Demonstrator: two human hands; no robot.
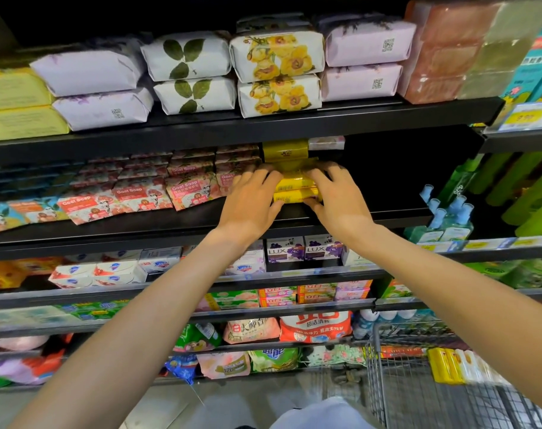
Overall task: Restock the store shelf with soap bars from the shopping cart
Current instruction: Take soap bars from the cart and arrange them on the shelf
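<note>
Left hand: the left hand (253, 198) is reaching onto the black metal store shelf (372, 216), its fingers curling around the left end of a stack of yellow foil-wrapped soap bars (296, 188).
Right hand: the right hand (337, 196) is gripping the right end of the same stack, thumb lying under the lowest bar, fingers lying over the top.
Soap stack: the bars are sitting on the second shelf from the top, between both hands, with more yellow bars (285, 149) piling up just behind them.
Neighbours: pink Goat Soap packets (139, 193) are lying in rows just left of the stack; the shelf is showing dark and bare to the right.
Above: paper-wrapped floral soap blocks (277, 72) are sitting in pairs on the top shelf.
Cart: the wire shopping cart (384, 379) is standing at lower right, carrying yellow and white boxed soap bars (449, 365).
</note>
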